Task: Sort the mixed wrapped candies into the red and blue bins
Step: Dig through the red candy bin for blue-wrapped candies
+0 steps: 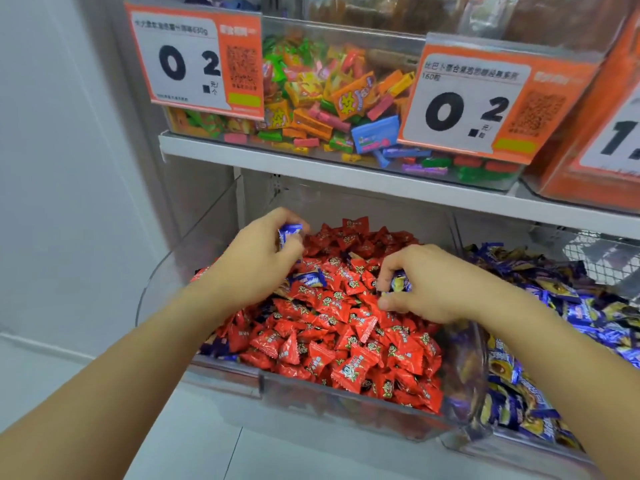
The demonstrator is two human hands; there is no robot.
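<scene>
- Here, a person's two bare hands reach into a clear plastic bin [346,396] heaped with red triangular wrapped candies [349,327].
- The left hand [258,261] has its fingers curled, pinching a blue wrapped candy [289,233] at the fingertips, lifted just above the red pile.
- Just below and to the right of that grip, another blue-wrapped candy [309,279] lies loose on top of the red ones.
- The right hand [433,285] is curled too, thumb and fingers closed on a blue-and-yellow wrapped candy [400,284], low against the red heap.
- To the right of the right hand, past a clear divider, a second bin holds a mass of blue and yellow wrapped candies [588,313].
- Above both hands, a white shelf [346,174] carries a clear bin of multicoloured rectangular sweets [329,98], with orange-and-white price cards [194,60] clipped to its front.
</scene>
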